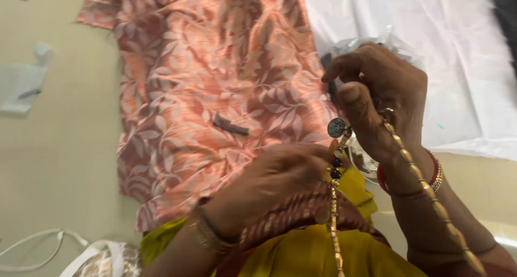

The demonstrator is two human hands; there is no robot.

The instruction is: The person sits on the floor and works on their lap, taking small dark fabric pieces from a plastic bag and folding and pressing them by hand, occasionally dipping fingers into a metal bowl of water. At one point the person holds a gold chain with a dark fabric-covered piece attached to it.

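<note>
My right hand (377, 94) is raised over a salmon-pink leaf-patterned cloth (215, 78), its fingers curled around a crinkly clear plastic packet (371, 43) with something dark inside. A long gold bead chain (425, 185) hangs in front of that wrist, and a second strand (335, 223) with black beads and a round dark pendant (336, 127) hangs between my hands. My left hand (269, 183) rests lower, fingertips touching the strand by the black beads. Red and gold bangles (435, 174) sit on my right wrist.
A white cloth (431, 51) lies at the upper right on the beige floor (59, 148). A small grey strip (230, 124) lies on the pink cloth. A pale plastic bag (21, 83) is at the left, a white strap (43, 250) at the lower left.
</note>
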